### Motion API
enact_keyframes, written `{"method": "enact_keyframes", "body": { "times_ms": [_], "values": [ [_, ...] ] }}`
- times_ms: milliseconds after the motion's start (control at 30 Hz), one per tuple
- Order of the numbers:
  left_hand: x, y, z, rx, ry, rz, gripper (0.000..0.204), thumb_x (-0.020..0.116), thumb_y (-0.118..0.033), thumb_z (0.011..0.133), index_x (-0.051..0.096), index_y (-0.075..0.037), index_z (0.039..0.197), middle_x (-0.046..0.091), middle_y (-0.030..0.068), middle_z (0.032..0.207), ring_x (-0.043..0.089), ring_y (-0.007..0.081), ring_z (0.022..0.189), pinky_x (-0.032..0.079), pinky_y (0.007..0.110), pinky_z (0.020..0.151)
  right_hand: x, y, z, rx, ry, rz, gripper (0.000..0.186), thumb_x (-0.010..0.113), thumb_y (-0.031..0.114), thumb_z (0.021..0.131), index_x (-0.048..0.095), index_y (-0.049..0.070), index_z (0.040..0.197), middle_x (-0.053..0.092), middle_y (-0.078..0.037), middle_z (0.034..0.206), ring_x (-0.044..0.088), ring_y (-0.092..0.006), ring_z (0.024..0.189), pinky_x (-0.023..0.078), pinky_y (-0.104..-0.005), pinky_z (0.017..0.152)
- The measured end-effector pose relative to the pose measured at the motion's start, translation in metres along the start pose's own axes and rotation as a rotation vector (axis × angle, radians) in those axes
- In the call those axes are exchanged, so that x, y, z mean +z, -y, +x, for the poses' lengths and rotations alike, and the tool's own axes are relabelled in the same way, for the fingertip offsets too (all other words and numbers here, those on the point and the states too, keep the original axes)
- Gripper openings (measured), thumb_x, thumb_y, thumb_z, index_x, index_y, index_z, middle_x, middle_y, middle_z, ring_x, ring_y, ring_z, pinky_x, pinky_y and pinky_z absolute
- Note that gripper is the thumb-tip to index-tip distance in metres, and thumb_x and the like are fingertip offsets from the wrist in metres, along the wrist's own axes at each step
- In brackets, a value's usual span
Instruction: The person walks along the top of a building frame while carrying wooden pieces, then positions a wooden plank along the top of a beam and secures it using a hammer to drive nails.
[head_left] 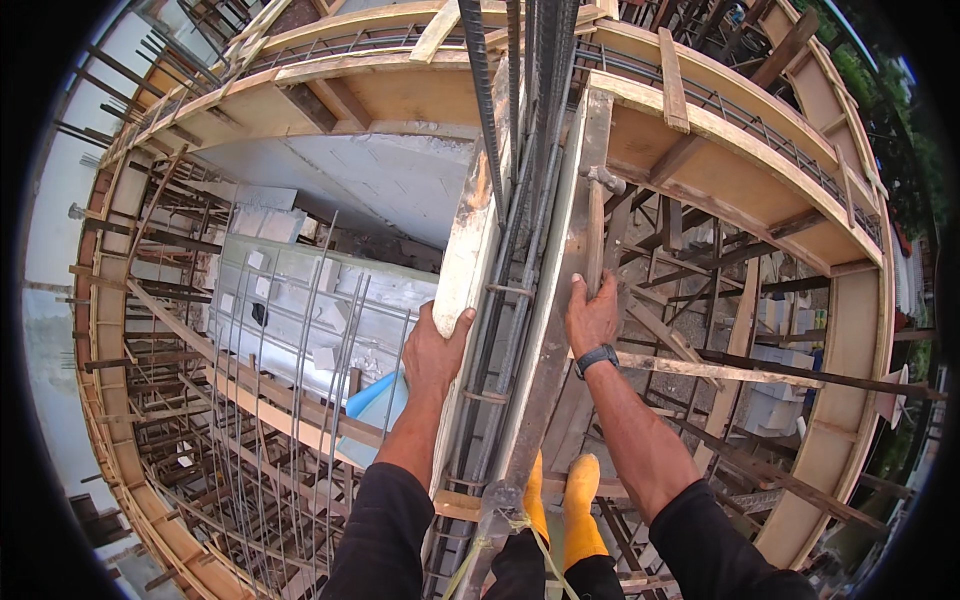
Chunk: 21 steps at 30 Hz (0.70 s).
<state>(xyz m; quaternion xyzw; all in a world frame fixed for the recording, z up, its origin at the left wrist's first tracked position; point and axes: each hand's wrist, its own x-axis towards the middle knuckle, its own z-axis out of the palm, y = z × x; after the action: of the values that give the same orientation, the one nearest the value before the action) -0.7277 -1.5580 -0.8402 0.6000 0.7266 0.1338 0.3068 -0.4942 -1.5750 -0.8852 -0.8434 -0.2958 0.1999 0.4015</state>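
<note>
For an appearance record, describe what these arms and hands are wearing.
The left hand and right hand are both without gloves. The left sleeve and right sleeve are black or very dark and plain where visible, each ending partway along the forearm. A dark wristwatch or similar band circles the right wrist; nothing shows on the left.

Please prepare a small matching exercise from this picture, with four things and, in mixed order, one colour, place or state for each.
1. left hand
2. wristwatch
3. boots
4. hammer

A. yellow
B. handle runs down to the right hand
C. on the pale board left of the steel bars
D. dark and strapped on

Right pairs: 1-C, 2-D, 3-A, 4-B
</note>
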Motion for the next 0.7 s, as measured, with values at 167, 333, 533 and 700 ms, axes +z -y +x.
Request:
{"method": "enact_keyframes", "body": {
  "times_ms": [167, 333, 533, 700],
  "values": [
    [-0.007, 0.005, 0.003, 0.000, -0.022, -0.063, 0.067, 0.067, -0.059, 0.090, 0.060, -0.003, 0.126, 0.073, 0.0233, 0.103, 0.070, 0.0413, 0.100, 0.052, 0.049, 0.086, 0.040, 0.033, 0.021, 0.006, -0.026, -0.195, 0.050, 0.072, 0.028, 0.090, 0.053, -0.004, 0.123, 0.053, -0.026, 0.132, 0.048, -0.0429, 0.123, 0.040, -0.0494, 0.106],
    [0.000, 0.012, 0.007, 0.026, -0.070, -0.069, 0.073, 0.072, -0.057, 0.084, 0.059, -0.001, 0.128, 0.071, 0.0249, 0.103, 0.068, 0.0429, 0.096, 0.054, 0.051, 0.083, 0.062, 0.042, 0.047, -0.075, -0.021, -0.347, 0.069, 0.070, 0.029, 0.092, 0.035, -0.004, 0.142, 0.047, -0.031, 0.140, 0.049, -0.0468, 0.127, 0.042, -0.0523, 0.105],
    [-0.012, 0.013, 0.010, -0.039, 0.061, -0.117, 0.076, 0.069, -0.058, 0.087, 0.055, 0.002, 0.132, 0.066, 0.0277, 0.117, 0.064, 0.0430, 0.110, 0.050, 0.049, 0.094, 0.064, 0.053, 0.047, 0.011, 0.019, -0.428, 0.088, 0.072, 0.028, 0.088, 0.021, 0.001, 0.155, 0.047, -0.031, 0.143, 0.054, -0.0481, 0.124, 0.046, -0.0522, 0.103],
    [-0.015, 0.014, 0.076, -0.038, 0.028, -0.319, 0.067, 0.059, -0.052, 0.098, 0.052, 0.004, 0.134, 0.056, 0.0271, 0.132, 0.054, 0.0419, 0.124, 0.043, 0.047, 0.105, 0.069, 0.062, 0.048, 0.067, 0.055, -0.419, 0.089, 0.072, 0.026, 0.087, 0.021, 0.000, 0.155, 0.046, -0.030, 0.144, 0.054, -0.0476, 0.124, 0.046, -0.0519, 0.103]
  ]
}}
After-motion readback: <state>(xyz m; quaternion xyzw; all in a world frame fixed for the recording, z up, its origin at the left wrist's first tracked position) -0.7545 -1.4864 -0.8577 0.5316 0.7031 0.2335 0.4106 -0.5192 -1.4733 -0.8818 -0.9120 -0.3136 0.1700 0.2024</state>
